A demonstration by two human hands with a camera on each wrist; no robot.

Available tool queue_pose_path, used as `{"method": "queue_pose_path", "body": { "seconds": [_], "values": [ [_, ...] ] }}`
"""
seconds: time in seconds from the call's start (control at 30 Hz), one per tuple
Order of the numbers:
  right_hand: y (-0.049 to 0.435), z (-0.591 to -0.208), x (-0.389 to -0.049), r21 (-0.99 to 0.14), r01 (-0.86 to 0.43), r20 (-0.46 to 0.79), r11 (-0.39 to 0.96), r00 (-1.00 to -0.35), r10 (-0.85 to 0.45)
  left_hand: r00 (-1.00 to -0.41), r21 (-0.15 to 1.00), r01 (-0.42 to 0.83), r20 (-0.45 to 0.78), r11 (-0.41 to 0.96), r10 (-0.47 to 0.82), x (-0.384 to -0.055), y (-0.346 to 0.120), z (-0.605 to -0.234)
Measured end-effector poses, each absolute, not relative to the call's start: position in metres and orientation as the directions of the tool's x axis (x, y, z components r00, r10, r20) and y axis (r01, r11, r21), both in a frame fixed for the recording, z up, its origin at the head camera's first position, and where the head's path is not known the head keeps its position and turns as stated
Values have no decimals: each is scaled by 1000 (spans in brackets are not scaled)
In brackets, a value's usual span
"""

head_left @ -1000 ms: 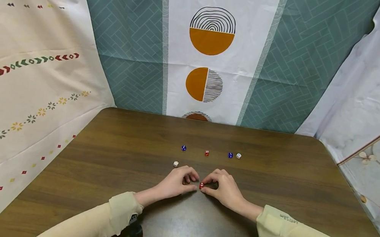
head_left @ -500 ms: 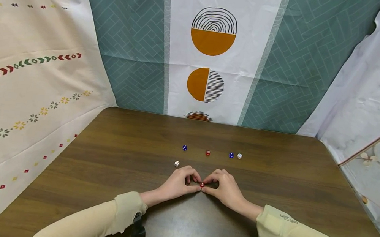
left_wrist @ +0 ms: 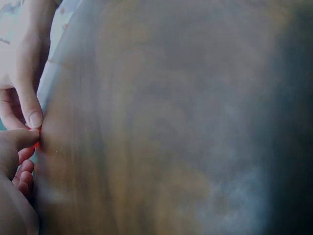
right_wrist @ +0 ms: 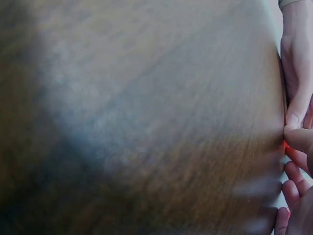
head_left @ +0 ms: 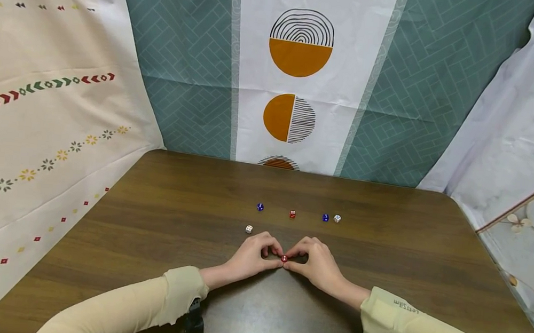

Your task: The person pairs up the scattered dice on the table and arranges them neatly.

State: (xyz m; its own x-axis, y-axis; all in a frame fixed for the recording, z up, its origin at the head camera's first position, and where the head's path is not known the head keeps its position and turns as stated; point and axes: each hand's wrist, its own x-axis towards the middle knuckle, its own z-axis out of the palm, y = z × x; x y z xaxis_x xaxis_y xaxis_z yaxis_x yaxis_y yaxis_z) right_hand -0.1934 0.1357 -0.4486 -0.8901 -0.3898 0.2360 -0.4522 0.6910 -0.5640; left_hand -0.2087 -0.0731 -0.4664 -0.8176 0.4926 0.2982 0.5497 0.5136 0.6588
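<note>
A small red die [head_left: 284, 258] sits between the fingertips of both hands near the middle of the table, mostly covered by them. My left hand [head_left: 254, 255] pinches it from the left with thumb and index finger. From the right, my right hand [head_left: 314, 262] pinches the same die. The thumb tips meet in the left wrist view, where a sliver of the red die [left_wrist: 37, 143] shows beneath them. The right wrist view also has a bit of the red die [right_wrist: 286, 145] at its right edge.
On the wooden table [head_left: 187, 191], beyond the hands, lie a blue die [head_left: 260, 207], a second red die [head_left: 292, 214], another blue die [head_left: 325, 217] and a white die [head_left: 337, 219]. A nearer white die [head_left: 248, 229] lies just past the left hand. Patterned cloths surround the table.
My left hand has moved right, from just beside the red die to pinching it. The right hand stays nearly in place, holding the die throughout. The other dice have not moved.
</note>
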Motion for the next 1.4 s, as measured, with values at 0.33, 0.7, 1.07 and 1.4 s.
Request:
{"method": "queue_pose_path", "body": {
  "seconds": [0.33,0.7,1.07,1.4],
  "values": [
    [136,-447,-193,-562,-448,223,695,-892,-394,-824,675,535,284,508,491,-209,-73,-463],
    [136,-447,-193,-554,-453,229,698,-889,-396,-829,679,513,232,525,509,-211,-74,-457],
    [136,-449,-193,-551,-459,237,697,-887,-396,-822,673,521,232,525,519,-210,-73,-456],
    [136,-449,-193,-560,-461,243,688,-886,-396,-822,612,533,214,583,527,-210,-68,-449]
  ]
}}
